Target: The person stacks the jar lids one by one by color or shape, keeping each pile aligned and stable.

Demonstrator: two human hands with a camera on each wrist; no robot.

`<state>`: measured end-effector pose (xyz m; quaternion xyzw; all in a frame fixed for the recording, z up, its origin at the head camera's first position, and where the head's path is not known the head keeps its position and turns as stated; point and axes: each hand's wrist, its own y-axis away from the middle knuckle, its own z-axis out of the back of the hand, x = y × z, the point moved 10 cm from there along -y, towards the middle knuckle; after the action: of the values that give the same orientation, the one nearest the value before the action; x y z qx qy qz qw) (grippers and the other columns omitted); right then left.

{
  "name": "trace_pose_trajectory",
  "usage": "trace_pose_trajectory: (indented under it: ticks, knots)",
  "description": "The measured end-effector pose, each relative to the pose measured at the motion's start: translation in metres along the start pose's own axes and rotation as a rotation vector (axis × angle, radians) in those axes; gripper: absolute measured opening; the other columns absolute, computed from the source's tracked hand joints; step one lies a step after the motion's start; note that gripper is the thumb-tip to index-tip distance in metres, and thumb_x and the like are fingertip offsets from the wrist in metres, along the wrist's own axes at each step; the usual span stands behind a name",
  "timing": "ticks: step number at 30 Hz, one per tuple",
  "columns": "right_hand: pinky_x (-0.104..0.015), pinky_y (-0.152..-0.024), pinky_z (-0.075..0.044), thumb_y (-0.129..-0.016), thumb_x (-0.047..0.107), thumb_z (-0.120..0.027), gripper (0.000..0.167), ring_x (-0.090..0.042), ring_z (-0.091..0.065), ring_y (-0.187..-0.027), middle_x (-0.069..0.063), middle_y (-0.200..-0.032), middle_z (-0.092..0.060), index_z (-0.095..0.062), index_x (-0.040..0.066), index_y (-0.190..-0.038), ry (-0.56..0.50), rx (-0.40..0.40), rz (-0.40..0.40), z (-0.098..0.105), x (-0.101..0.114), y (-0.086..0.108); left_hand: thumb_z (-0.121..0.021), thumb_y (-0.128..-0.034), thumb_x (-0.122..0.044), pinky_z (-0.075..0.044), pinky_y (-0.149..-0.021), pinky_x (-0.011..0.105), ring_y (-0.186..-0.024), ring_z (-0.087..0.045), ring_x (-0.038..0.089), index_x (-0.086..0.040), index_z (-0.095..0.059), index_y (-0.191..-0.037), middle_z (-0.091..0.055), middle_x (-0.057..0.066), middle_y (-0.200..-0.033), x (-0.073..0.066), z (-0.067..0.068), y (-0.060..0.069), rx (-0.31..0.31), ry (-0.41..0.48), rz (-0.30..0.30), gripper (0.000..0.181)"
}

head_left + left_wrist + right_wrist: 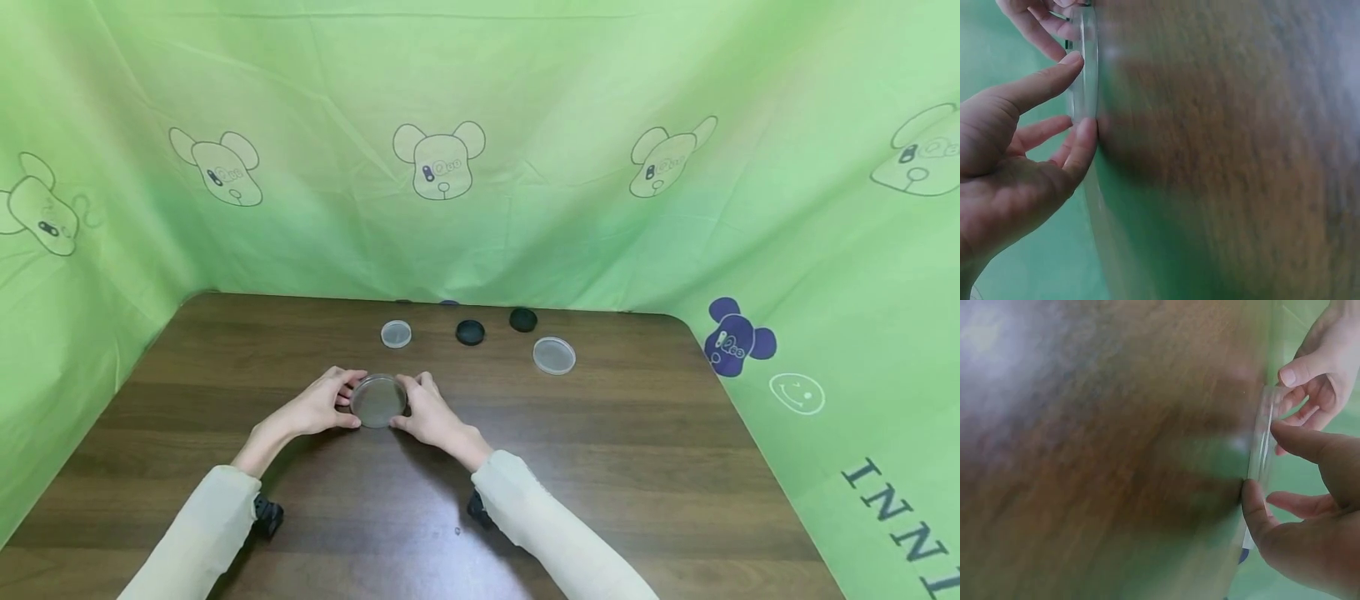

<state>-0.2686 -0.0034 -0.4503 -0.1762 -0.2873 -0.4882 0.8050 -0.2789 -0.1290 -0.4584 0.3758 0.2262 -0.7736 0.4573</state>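
A clear round petri dish (pixel 378 402) lies on the brown table between both hands. My left hand (pixel 327 404) holds its left edge, thumb at the near side and fingers at the far side. Opposite, my right hand (pixel 431 410) grips the right edge in the same way. Seen edge-on in the left wrist view, the dish (pixel 1089 69) is a thin clear band low on the wood, with left fingertips (pixel 1087 130) against it. The right wrist view shows the dish's rim (pixel 1261 437) touched by the right hand's thumb and a finger.
Beyond the hands stand a small clear round dish (pixel 396 334), two black round pieces, one nearer (pixel 470 332) and one farther back (pixel 522 319), and a larger clear round dish (pixel 554 356) to the right. Green printed cloth (pixel 442 242) hangs around the wooden table (pixel 637 467).
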Motion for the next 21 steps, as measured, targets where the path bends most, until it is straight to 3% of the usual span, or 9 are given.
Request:
trace_pose_trajectory:
  ticks: [5, 9, 14, 21]
  knots:
    - [-0.025, -0.081, -0.049, -0.081, 0.006, -0.076, 0.071, -0.024, -0.058, -0.095, -0.019, -0.114, -0.042, -0.04, -0.008, -0.14, -0.091, 0.048, 0.029, 0.004, -0.004, 0.003, -0.08, -0.0777, -0.01, -0.048, -0.087, 0.048, -0.103, -0.05, 0.038, 0.011, -0.041, -0.137, -0.043, 0.029, -0.119, -0.007, -0.001, 0.001, -0.079, -0.126, 0.021, 0.074]
    - [-0.028, -0.083, -0.052, -0.081, 0.002, -0.075, 0.073, -0.027, -0.06, -0.097, -0.022, -0.117, -0.042, -0.038, -0.006, -0.142, -0.157, 0.06, 0.03, 0.017, -0.01, 0.006, -0.08, -0.0783, -0.014, -0.04, -0.09, 0.057, -0.113, -0.04, 0.044, 0.006, -0.043, -0.139, -0.042, 0.028, -0.126, -0.019, 0.001, 0.0, -0.179, -0.202, 0.029, 0.074]
    - [-0.031, -0.083, -0.053, -0.08, -0.003, -0.074, 0.075, -0.032, -0.062, -0.095, -0.026, -0.122, -0.044, -0.036, -0.002, -0.145, -0.21, 0.021, 0.044, 0.038, -0.028, 0.017, -0.081, -0.0765, -0.011, -0.037, -0.093, 0.057, -0.113, -0.039, 0.042, 0.003, -0.046, -0.138, -0.045, 0.025, -0.124, -0.043, -0.004, -0.004, -0.287, -0.2, -0.021, 0.072]
    - [-0.033, -0.083, -0.054, -0.08, -0.004, -0.074, 0.076, -0.039, -0.062, -0.099, -0.029, -0.124, -0.044, -0.035, -0.004, -0.145, -0.262, -0.007, -0.011, 0.067, -0.069, 0.038, -0.082, -0.0765, -0.012, -0.041, -0.091, 0.052, -0.114, -0.042, 0.038, 0.0, -0.049, -0.138, -0.049, 0.022, -0.123, -0.07, -0.027, -0.017, -0.315, -0.145, -0.056, 0.071]
